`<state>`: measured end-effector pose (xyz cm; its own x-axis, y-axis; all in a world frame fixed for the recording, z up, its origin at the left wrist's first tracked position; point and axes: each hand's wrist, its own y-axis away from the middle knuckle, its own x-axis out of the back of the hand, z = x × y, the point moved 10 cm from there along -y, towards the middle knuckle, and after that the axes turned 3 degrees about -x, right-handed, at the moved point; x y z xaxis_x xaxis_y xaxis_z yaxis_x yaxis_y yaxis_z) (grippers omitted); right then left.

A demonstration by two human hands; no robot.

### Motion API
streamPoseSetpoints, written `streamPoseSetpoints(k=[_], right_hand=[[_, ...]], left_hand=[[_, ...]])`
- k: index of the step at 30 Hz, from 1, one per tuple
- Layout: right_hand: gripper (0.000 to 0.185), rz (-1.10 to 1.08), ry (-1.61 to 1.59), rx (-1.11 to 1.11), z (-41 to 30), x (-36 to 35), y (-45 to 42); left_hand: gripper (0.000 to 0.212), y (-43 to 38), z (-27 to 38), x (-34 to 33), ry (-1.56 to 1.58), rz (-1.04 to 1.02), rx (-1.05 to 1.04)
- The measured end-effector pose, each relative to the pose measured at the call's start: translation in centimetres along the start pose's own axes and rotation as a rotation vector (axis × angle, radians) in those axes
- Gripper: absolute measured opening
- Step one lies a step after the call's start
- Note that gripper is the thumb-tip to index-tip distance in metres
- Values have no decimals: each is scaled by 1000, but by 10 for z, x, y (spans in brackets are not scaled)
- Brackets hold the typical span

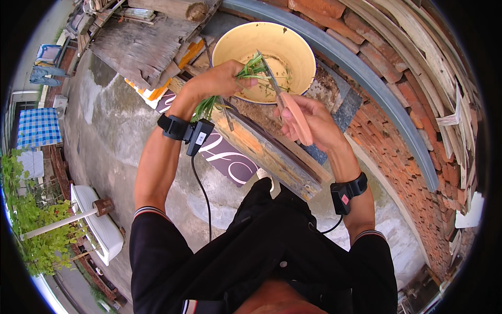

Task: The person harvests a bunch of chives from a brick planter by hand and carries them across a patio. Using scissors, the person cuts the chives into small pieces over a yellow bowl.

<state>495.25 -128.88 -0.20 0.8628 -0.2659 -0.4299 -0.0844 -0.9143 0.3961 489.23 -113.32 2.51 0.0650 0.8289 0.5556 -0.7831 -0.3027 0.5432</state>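
My left hand point(225, 78) grips a bunch of long green leaves point(253, 67), whose cut-looking ends point over an enamel basin point(304, 51), cream inside with a dark rim. More of the leaves hang below my wrist point(206, 108). My right hand point(313, 117) holds scissors point(294, 117) with pinkish-orange handles. Their blades lie across the leaf ends, above the basin; whether the blades are apart is hard to tell. Small green bits and dark specks lie on the basin's floor.
The basin rests on boards beside a weathered wooden beam point(270, 151). Rough plywood point(137, 47) lies at the upper left. A curved-looking grey rail point(376, 86) and stacked red bricks and tiles point(392, 145) border the right. A white tub point(98, 227) stands far left on concrete. Cables hang from both wrist devices.
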Motion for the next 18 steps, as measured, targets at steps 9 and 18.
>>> streamPoseSetpoints(k=[9, 18], right_hand=[[42, 66, 81, -2, -2, 9, 1], [48, 19, 9, -3, -4, 14, 3]], left_hand=[[33, -6, -4, -5, 232, -54, -8], [32, -8, -1, 2, 141, -67, -23]])
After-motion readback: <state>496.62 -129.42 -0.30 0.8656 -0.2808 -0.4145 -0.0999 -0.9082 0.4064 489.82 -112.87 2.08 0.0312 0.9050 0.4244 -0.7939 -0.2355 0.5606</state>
